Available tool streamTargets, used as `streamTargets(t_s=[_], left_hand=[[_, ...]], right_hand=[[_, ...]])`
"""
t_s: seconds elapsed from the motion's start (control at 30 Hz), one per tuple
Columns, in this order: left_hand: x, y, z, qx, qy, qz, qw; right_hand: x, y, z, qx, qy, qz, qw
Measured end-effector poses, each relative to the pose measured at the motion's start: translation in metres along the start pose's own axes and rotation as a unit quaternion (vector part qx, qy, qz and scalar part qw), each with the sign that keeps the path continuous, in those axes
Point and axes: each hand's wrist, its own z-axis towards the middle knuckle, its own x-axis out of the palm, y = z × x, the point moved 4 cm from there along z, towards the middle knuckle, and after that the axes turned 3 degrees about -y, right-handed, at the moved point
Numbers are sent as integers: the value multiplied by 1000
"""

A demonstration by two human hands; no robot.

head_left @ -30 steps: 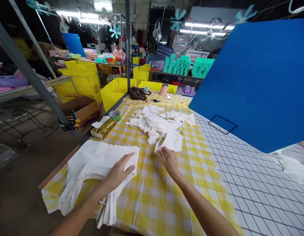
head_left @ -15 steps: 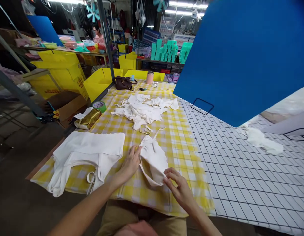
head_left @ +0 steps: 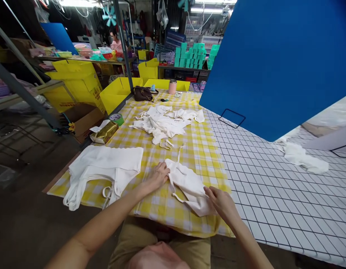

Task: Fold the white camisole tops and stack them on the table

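A white strappy camisole [head_left: 189,179] lies at a slant on the yellow checked cloth [head_left: 150,209] in front of me. My left hand [head_left: 161,175] has its fingers closed on the garment's upper left edge. Its lower right side is pinched in my right hand [head_left: 221,201], and the fabric is stretched between the two. Thin straps hang loose at the far end and along the near side. To the left rests a neat stack of white camisoles [head_left: 105,158]. Beyond my hands is a rumpled pile of white garments [head_left: 161,121].
A gold tissue pack [head_left: 105,132] and a green tape roll [head_left: 116,118] sit at the left edge. Farther back are a dark handbag [head_left: 142,94] and a pink cup [head_left: 172,87]. A big blue board [head_left: 268,67] stands on the right over a grid-patterned cloth [head_left: 262,186]. A person sits far behind.
My right hand has moved right, drawing the camisole's lower side out with it. The left hand has shifted slightly right and up. The garment now lies flatter and more stretched.
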Motion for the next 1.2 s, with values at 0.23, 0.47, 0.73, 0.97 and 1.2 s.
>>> streamTargets(t_s=[0.23, 0.47, 0.73, 0.97, 1.2], left_hand=[[-1, -2, -4, 75, -13, -39, 996], [-17, 16, -31, 55, 25, 30, 998], [-36, 6, -29, 20, 82, -88, 993], [-1, -39, 24, 117, 75, -184, 973], [-15, -36, 48, 86, 182, -412, 889]], right_hand=[[31, 59, 27, -167, 3, 117, 979], [5, 54, 19, -166, 5, 225, 960], [-41, 23, -3, -111, -4, 311, 944], [-58, 46, -19, -127, 69, 401, 904], [-98, 24, -24, -90, 3, 486, 869]])
